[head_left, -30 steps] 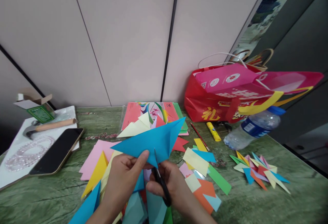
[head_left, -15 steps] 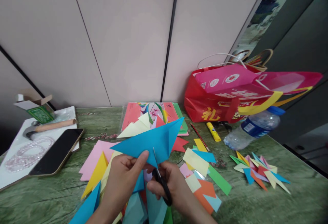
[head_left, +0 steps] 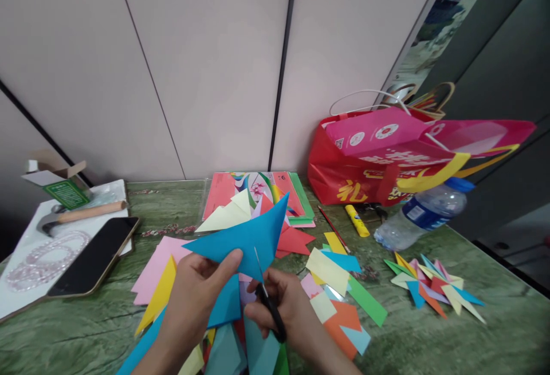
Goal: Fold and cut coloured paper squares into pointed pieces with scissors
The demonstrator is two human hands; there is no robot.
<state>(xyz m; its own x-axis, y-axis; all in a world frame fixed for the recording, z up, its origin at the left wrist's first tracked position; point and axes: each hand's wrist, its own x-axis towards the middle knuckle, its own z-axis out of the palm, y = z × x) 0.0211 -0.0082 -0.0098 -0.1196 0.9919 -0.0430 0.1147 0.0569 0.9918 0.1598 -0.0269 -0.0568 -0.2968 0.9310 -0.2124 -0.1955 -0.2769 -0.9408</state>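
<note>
A folded piece of blue paper [head_left: 247,243] is pinched in my left hand [head_left: 200,289], thumb on top and fingers beneath. My right hand [head_left: 286,300] is closed around black-handled scissors [head_left: 270,309], whose blade lies across the lower right part of the blue paper. The paper's right tip points up and back. Below my hands lie more folded papers, among them a teal piece [head_left: 226,349] and a yellow triangle [head_left: 158,292]. Pink paper [head_left: 157,263] rests left of my left hand. Paper offcuts [head_left: 329,272] are scattered right of my right hand.
Behind is a coloured paper pack [head_left: 223,192]. A red gift bag [head_left: 326,169], water bottle [head_left: 423,214], glue stick [head_left: 357,220] and folded paper star [head_left: 433,286] stand or lie to the right. A phone [head_left: 94,257], hammer [head_left: 88,212] and small green box [head_left: 66,192] are at left.
The blue paper's right tip has swung left and bends more upright. Both hands keep their grips, and the scissors stay at the paper's lower edge.
</note>
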